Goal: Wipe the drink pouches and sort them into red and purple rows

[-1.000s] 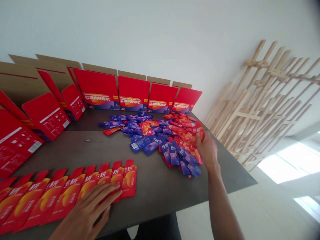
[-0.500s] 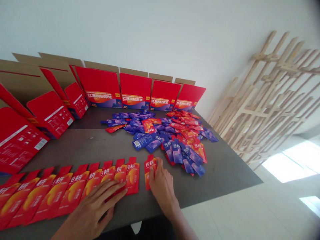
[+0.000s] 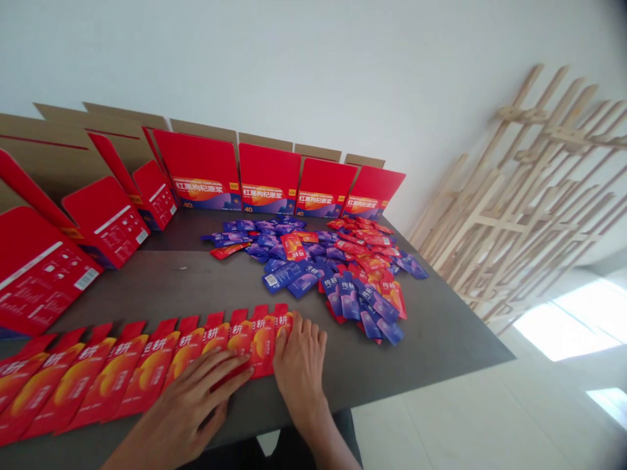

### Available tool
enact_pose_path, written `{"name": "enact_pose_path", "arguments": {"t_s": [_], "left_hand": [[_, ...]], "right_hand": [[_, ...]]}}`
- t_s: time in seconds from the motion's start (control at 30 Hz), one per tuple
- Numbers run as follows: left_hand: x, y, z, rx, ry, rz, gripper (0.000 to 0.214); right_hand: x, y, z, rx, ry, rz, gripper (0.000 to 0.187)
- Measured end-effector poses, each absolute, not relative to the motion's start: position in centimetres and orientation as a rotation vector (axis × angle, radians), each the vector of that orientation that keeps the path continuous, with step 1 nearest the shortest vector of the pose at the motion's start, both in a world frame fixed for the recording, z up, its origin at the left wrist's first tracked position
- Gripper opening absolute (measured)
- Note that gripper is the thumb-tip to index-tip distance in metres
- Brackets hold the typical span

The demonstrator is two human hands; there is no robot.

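Note:
Several red pouches (image 3: 140,375) lie in an overlapping row along the near edge of the grey table. My left hand (image 3: 189,401) rests over the right part of this row, its fingers stretched out and lying on the pouches. At the row's right end, my right hand (image 3: 301,365) grips one red pouch (image 3: 282,320), with the thumb on its face and the fingers along its right side. That pouch lies against the last one in the row, and its lower part is hidden by the hand.
Beyond my hands, a loose heap of blue pouches (image 3: 301,277) and red pouches (image 3: 367,238) covers the table's far right. Open red cartons (image 3: 269,176) line the back and left (image 3: 105,219). Wooden frames (image 3: 514,196) lean at the wall, past the table's right edge.
My right hand has moved left with the red pouch, closing the gap to the row. My left hand has hardly moved. The view has shifted slightly.

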State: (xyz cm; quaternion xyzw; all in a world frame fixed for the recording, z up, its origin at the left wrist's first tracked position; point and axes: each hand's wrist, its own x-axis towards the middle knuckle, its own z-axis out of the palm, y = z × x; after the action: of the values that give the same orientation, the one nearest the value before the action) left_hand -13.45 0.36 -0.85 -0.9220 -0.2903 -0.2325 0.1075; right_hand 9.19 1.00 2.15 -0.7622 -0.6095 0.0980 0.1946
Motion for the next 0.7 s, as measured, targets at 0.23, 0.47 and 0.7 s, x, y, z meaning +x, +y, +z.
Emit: {"name": "enact_pose_path", "arguments": {"t_s": [0.23, 0.47, 0.7], "left_hand": [[-13.5, 0.4, -0.9, -2.758, -0.870, -0.697, 0.061], [-13.2, 0.2, -0.4, -2.750, -0.890, -0.690, 0.061], [-12.8, -0.4, 0.1, -2.675, -0.966, -0.695, 0.055]], "right_hand": [[11.9, 2.2, 3.7, -2.018, -1.785, 0.364, 0.050], [17.2, 16.0, 7.8, -2.105, -1.720, 0.196, 0.047], [15.9, 24.7, 5.7, -2.135, -1.819, 0.281, 0.061]]}}
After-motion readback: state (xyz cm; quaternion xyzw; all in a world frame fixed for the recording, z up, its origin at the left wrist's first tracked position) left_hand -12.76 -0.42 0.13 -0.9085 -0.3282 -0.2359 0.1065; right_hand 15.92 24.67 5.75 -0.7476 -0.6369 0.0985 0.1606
